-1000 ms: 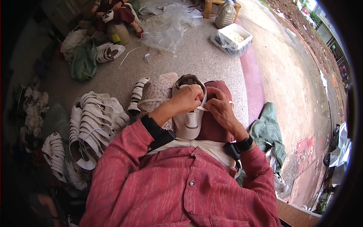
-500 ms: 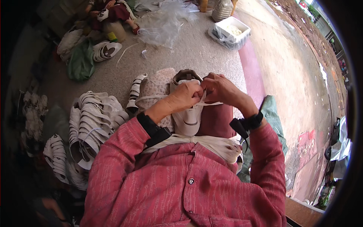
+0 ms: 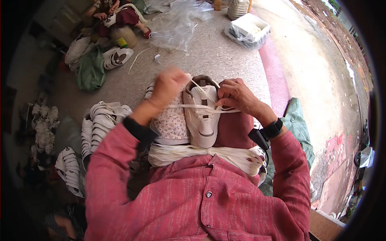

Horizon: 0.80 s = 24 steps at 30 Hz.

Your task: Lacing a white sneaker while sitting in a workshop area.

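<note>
A white and beige sneaker (image 3: 206, 134) with a dark brown collar lies between my thighs, its toe toward me. One thigh carries a floral cloth (image 3: 171, 122); the other is in dark red (image 3: 237, 130). My left hand (image 3: 169, 86), smeared by motion, is raised left of the shoe and closed on a white shoelace (image 3: 200, 89) pulled taut from the eyelets. At the shoe's right edge, my right hand (image 3: 237, 96) pinches the lace with thumb and forefinger. A lace strand crosses the tongue. Across my lap runs a bundle of white laces (image 3: 237, 156).
Stacked white shoe uppers (image 3: 106, 122) stand at my left, with another roll (image 3: 69, 170) nearer. A green bag (image 3: 91, 72) and clear plastic sheeting (image 3: 175, 30) lie ahead. A white tub (image 3: 250, 30) stands far right. Another person (image 3: 120, 18) sits far left.
My left hand has moved left and up from the shoe, drawing the lace out. My right hand stays by the right eyelets, now apart from the left. More of the shoe shows.
</note>
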Each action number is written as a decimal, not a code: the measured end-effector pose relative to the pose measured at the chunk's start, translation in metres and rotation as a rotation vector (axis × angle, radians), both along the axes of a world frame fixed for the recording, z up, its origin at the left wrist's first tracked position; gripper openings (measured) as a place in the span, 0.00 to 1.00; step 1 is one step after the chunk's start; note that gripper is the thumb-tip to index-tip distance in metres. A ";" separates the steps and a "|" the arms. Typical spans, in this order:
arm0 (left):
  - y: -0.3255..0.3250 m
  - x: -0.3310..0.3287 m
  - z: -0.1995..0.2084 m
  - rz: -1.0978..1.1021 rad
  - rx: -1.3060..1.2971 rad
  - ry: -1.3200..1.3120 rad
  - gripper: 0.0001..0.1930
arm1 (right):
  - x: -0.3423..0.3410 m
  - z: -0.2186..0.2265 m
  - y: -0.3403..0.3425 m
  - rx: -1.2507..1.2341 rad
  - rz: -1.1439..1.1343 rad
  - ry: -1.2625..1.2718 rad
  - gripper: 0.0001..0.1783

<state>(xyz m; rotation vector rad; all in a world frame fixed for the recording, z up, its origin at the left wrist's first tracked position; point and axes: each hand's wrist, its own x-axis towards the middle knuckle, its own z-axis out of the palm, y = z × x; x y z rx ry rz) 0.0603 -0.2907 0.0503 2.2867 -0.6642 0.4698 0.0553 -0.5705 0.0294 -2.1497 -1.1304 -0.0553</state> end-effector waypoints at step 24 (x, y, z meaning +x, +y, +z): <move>-0.012 -0.047 -0.002 -0.031 0.058 -0.053 0.18 | -0.035 -0.003 0.020 -0.139 0.011 -0.048 0.07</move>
